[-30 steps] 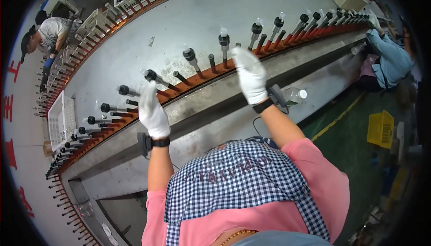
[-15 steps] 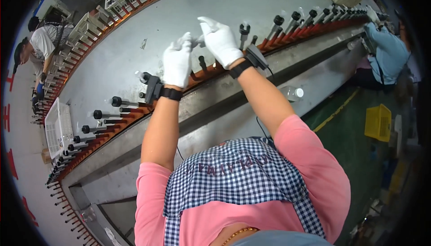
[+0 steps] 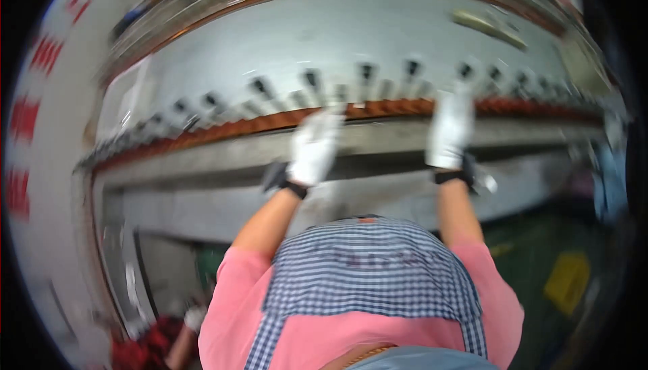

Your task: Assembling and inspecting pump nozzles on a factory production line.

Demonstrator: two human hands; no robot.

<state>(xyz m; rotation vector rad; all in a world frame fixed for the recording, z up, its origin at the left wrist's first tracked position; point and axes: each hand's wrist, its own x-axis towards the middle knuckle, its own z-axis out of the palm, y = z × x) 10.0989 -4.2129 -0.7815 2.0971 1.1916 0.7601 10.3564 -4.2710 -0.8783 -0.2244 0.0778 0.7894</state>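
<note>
Both my hands wear white gloves and are blurred by motion. My left hand (image 3: 314, 142) reaches over the orange-brown rail (image 3: 277, 120), its fingertips beside a short grey post (image 3: 341, 92). Whether it touches or grips the post I cannot tell. To the right, my right hand (image 3: 450, 125) lies across the same rail, just below and left of a black-topped post (image 3: 466, 72); its fingers are smeared. Between the hands stand more upright posts with black tops, such as the black-topped post (image 3: 366, 73), and shorter grey ones.
A grey tabletop (image 3: 304, 33) spreads beyond the rail, with a pale, long bundle (image 3: 489, 27) on it at the far right. A white basket (image 3: 125, 100) is at the left. A yellow crate (image 3: 567, 281) stands on the floor at right. Another person's red-and-dark sleeve (image 3: 152, 344) shows at lower left.
My view has turned, so the rail now runs across in front of me. My hands, close together above the table before, are now wide apart and lower, at the rail.
</note>
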